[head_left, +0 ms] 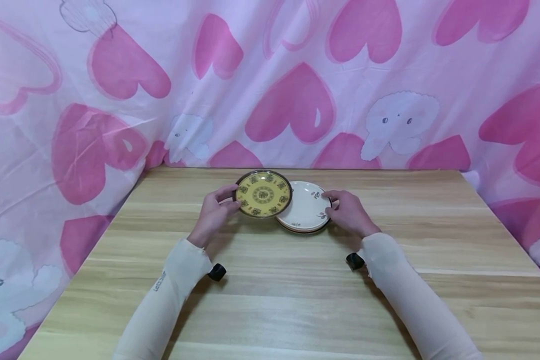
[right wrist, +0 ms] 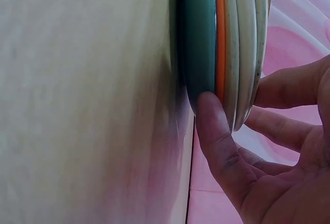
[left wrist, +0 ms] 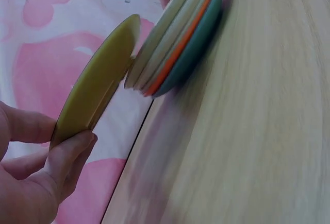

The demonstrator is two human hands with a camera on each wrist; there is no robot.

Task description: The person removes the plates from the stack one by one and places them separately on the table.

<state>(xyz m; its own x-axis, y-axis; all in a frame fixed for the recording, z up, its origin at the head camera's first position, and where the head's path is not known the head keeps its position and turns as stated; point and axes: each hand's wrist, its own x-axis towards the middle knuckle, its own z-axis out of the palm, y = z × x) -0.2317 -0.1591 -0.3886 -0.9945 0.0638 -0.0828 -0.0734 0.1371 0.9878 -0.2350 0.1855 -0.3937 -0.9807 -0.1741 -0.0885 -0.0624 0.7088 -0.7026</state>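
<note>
A yellow plate (head_left: 263, 194) with dark motifs and a dark rim is pinched at its left edge by my left hand (head_left: 213, 212). It is raised beside the plate stack, its right side overlapping the stack in the head view. The stack (head_left: 303, 206) has a white plate with small floral prints on top. From the left wrist view, pale plates, an orange plate (left wrist: 172, 59) and a teal plate (left wrist: 193, 49) at the bottom are visible. My right hand (head_left: 352, 212) grips the stack's right edge, thumb (right wrist: 214, 116) against the lower plates and fingers at the upper rim.
Under everything lies a wood-grain table (head_left: 270, 300). A pink curtain (head_left: 288, 100) with hearts and white cartoon animals hangs behind the table and along its sides. Each wrist wears a small black camera, one on the left (head_left: 217, 272) and one on the right (head_left: 354, 261).
</note>
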